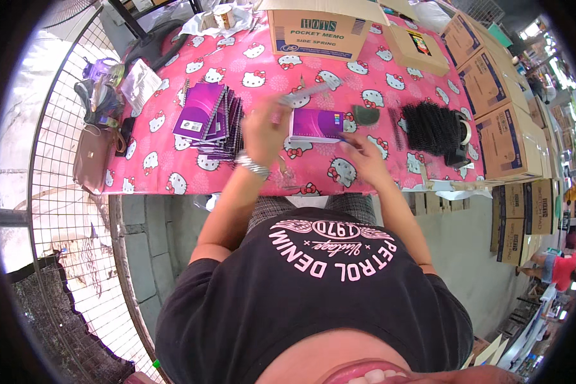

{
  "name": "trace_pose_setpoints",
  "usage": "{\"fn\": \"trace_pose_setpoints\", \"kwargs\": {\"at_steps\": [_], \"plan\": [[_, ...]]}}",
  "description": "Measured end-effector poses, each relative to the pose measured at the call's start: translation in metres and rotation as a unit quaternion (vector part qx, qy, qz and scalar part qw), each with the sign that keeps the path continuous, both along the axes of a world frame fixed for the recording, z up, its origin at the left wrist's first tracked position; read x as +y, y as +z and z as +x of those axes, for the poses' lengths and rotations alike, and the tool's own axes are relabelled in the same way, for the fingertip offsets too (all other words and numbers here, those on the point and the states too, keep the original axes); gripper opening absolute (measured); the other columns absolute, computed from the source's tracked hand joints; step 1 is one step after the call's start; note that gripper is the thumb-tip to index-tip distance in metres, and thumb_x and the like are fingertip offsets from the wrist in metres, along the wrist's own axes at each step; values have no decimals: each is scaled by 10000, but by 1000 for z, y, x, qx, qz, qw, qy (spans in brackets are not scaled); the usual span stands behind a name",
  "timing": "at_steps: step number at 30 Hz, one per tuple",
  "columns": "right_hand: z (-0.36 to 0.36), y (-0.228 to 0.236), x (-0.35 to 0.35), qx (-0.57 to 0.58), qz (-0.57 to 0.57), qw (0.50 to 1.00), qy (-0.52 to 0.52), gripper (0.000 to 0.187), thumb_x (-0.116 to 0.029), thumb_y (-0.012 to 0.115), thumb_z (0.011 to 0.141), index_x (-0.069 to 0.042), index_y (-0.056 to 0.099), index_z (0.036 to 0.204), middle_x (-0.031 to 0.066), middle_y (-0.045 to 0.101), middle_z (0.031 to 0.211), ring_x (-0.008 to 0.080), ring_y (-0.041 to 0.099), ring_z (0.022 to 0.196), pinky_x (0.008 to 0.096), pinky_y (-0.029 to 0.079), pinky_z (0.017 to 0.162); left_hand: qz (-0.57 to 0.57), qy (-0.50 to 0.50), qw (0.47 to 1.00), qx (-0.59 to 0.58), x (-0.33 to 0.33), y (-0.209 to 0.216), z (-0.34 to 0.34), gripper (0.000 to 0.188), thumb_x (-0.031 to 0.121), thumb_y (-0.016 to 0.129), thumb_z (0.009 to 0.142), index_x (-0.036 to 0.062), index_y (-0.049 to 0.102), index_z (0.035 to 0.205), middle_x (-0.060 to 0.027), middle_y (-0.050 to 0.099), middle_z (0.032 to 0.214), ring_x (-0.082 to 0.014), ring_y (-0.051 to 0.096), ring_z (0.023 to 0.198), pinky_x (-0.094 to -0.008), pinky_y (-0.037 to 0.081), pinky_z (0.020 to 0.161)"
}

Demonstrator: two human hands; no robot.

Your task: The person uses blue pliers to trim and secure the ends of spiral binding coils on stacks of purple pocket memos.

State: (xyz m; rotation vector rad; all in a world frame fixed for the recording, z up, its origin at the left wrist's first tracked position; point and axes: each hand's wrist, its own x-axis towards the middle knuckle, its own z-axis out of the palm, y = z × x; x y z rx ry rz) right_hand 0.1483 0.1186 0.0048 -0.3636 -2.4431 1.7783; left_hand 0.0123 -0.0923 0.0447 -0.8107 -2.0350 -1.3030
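Note:
A purple spiral notebook (pixel 316 123) lies on the table in front of me, its coil along the near edge. My left hand (pixel 267 131) is raised at its left end, closed on a thin pale grey strip (pixel 312 93) that slants up to the right; its kind is unclear. My right hand (pixel 366 159) is at the notebook's near right corner, fingers bent together; what sits between the fingertips is too small to make out. To the left stands a stack of purple spiral notebooks (pixel 201 121). A dark green pad-like piece (pixel 366 115) lies right of the notebook.
A pile of black plastic coils (pixel 432 128) sits at the right, beside a tape roll in a black dispenser (pixel 457 144). Cardboard boxes (pixel 317 32) stand at the back, with stacked cartons (pixel 505 137) along the right. A brown pouch (pixel 95 160) hangs at the table's left edge.

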Motion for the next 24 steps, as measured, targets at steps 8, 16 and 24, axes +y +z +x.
{"fn": "trace_pose_setpoints", "kwargs": {"at_steps": [8,16,24], "plan": [[12,-96,111,43,445,890,-93,273,-276,665,830,-46,665,977,191,620,971,376,570,985,465,451,870,86,216,956,-180,-157,37,-39,238,180,685,858,48,633,1049,-56,658,792,-105,539,587,-265,437,537],[-48,-134,198,-91,539,814,-197,254,-283,613,869,-60,651,983,154,631,942,351,598,958,455,497,811,-183,380,892,-159,-156,21,-34,256,194,695,806,80,661,1033,-94,649,955,-224,579,841,-357,455,718],[-52,-72,199,-48,598,777,-189,214,-204,498,916,-49,627,990,201,602,983,385,608,892,461,512,753,-277,-134,951,30,34,-1,16,287,178,685,756,78,639,1021,-97,623,1034,-288,571,993,-414,471,849]]}}
